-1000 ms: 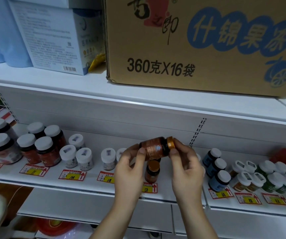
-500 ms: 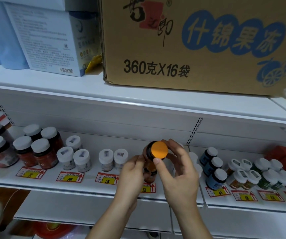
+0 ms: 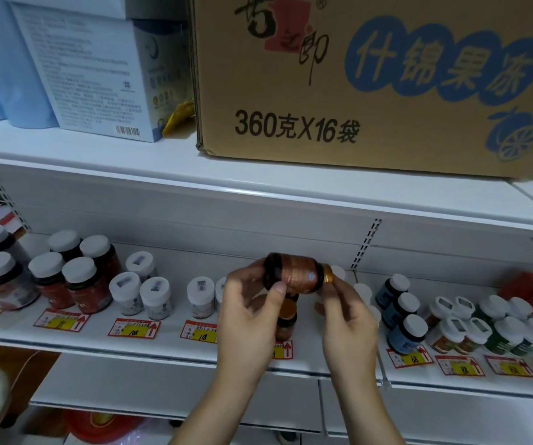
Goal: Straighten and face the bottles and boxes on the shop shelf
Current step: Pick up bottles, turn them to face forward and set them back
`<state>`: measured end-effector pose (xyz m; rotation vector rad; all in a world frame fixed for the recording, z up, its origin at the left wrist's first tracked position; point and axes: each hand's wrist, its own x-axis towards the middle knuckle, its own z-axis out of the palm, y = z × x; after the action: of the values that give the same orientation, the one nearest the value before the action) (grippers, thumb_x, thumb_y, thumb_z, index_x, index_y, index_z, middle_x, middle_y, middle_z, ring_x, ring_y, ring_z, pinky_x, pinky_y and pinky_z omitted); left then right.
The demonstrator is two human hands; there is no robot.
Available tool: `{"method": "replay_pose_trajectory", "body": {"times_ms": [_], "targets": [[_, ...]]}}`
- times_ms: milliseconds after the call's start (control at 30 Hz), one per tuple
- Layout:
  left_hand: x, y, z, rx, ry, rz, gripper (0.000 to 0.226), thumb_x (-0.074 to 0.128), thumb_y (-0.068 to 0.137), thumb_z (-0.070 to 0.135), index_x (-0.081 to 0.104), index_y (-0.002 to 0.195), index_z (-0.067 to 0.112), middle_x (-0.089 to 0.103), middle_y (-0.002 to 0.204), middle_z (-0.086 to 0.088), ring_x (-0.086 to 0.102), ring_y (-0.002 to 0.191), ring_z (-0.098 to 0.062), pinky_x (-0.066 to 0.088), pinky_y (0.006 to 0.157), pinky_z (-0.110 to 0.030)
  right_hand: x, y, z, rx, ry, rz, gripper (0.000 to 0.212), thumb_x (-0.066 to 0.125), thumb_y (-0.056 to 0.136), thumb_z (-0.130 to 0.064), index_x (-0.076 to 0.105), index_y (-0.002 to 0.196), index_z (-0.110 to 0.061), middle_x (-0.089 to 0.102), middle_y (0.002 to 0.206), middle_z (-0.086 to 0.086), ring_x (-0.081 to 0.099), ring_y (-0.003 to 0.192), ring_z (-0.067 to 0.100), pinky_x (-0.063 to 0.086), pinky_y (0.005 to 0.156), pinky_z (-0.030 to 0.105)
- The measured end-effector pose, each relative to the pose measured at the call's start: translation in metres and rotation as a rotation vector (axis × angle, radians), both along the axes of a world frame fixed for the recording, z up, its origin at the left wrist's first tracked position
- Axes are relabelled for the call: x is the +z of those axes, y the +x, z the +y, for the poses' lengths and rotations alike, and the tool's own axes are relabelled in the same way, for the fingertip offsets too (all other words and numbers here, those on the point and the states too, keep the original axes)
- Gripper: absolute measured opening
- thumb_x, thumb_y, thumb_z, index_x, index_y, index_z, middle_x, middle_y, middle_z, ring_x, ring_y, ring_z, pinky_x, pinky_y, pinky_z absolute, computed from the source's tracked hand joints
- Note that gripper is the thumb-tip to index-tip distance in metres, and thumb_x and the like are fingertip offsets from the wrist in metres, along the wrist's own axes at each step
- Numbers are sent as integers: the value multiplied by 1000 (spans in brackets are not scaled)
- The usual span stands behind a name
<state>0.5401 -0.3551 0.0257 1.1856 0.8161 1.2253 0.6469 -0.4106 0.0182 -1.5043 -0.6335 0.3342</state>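
**Amber bottle held sideways above the shop shelf**

An amber bottle [image 3: 294,273] with a copper-coloured label is held on its side in front of the shelf [image 3: 169,343], its gold cap [image 3: 328,275] pointing to the right and its dark base to the left. The base end is gripped by the left hand [image 3: 252,313], with the thumb laid across the front of the bottle and the fingers curled behind it. The cap end is pinched by the fingertips of the right hand [image 3: 348,319], so both grips are closed on the same bottle. The bottle is kept clear of the shelf surface, above a second amber bottle [image 3: 286,321] with a gold cap, which stands upright on the shelf between the two hands and is partly hidden by them.

To the left, white-capped small jars [image 3: 155,297] are ranged in pairs, and further left stand larger dark jars with white lids [image 3: 79,284]. To the right, three blue bottles with white caps [image 3: 403,319] are lined up front to back, and beyond them a cluster of white-capped green and brown bottles [image 3: 496,329] is seen. Red and yellow price tags [image 3: 133,328] are fixed along the front edge of the shelf.

On the upper shelf a large cardboard carton [image 3: 371,85] printed with "360克X16袋" is placed, with a white printed box [image 3: 98,75] just beside it on the left.
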Motion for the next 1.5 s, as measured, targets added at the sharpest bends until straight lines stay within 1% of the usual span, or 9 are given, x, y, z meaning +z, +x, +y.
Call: {"method": "replay_pose_trajectory", "body": {"times_ms": [300,467,633,800,967,1067,1267,1367,1500], "targets": [[-6,-5,3,27,138,151,50,77,87,16,54,124,42,66,117,21,63,114,-4,51,95,-25,-4,1,2,71,-10,112,28,54,101,-17,75,98,-35,77,96,-9,71,97,10,58,89,41],[-16,-14,18,-91,190,346,54,74,90,22,51,137,34,64,124,13,61,115,-1,51,100,-29,2,18,2,121,-30,109,24,58,99,-16,74,98,-35,76,96,-13,72,95,9,58,81,26],[-28,-13,41,-219,211,539,58,73,90,28,47,140,36,61,123,19,61,111,0,53,99,-35,21,50,9,229,-170,-72,18,68,92,-11,74,96,-27,77,87,-8,73,83,16,57,78,30],[-48,-3,47,-203,226,647,70,71,90,34,36,151,29,56,138,10,56,120,-2,51,101,-28,27,62,34,198,-265,-328,9,71,89,-34,72,97,-38,74,96,-18,68,88,0,53,84,24],[-81,-8,43,-280,501,1233,57,47,101,43,37,151,18,52,144,-3,55,125,-23,47,97,-32,10,78,73,149,-316,-639,16,69,91,-32,70,105,-24,69,103,-6,66,86,6,53,79,22],[-101,-4,39,-358,597,1354,46,44,98,41,50,137,17,59,130,-4,56,117,-24,46,93,-33,-12,91,98,177,-403,-765,21,70,90,-27,70,109,-19,67,108,2,66,87,16,54,78,28],[-135,-1,37,-452,641,1532,54,34,97,46,48,139,15,52,138,-6,45,130,-28,37,107,-38,-50,102,118,322,-574,-818,24,68,92,-20,73,115,-14,68,116,8,63,103,23,42,84,22],[-143,1,38,-496,633,1592,53,39,101,46,46,142,15,39,151,-5,31,142,-28,27,116,-39,-64,106,122,370,-592,-800,24,68,92,-18,74,115,-13,69,117,9,63,106,25,43,89,24],[-146,1,39,-457,671,1597,49,39,100,44,53,137,15,43,147,-5,34,139,-28,29,114,-39,-73,110,127,392,-597,-797,23,69,92,-20,75,114,-13,70,115,10,64,105,26,50,94,35]]}}
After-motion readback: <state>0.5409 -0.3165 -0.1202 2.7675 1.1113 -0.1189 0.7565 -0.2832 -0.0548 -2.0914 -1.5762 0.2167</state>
